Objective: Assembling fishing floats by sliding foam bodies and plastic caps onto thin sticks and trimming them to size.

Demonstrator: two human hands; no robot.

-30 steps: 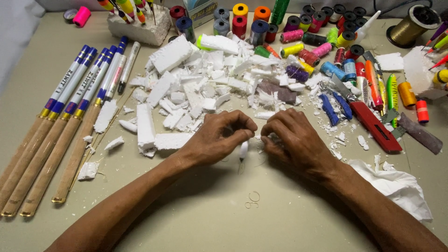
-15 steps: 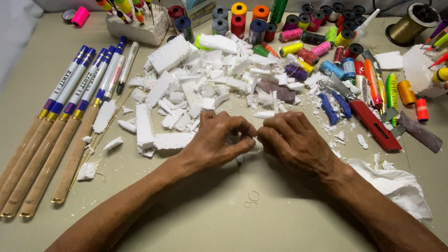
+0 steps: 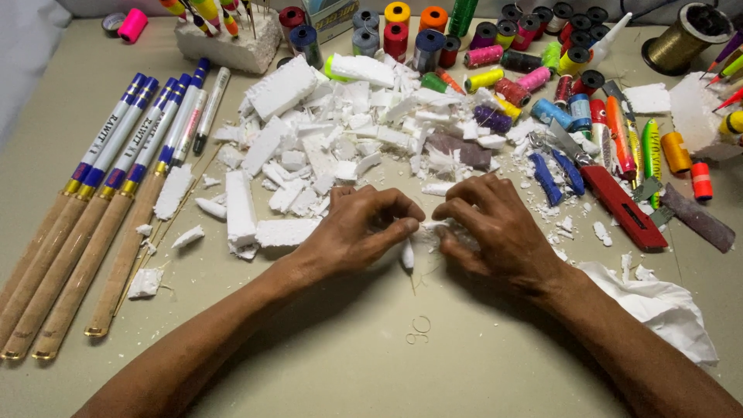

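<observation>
A heap of broken white foam pieces (image 3: 340,147) is lying across the middle of the desk (image 3: 325,364), with a row of thread spools (image 3: 433,39) in many colours standing behind it. Several cork-handled rods (image 3: 93,209) are lying side by side along the left, and a pink spool (image 3: 132,25) is sitting near the far left corner. A red utility knife (image 3: 619,205) is resting to the right near painted floats (image 3: 631,139), and a crumpled white tissue (image 3: 662,306) is lying in front of it.
</observation>
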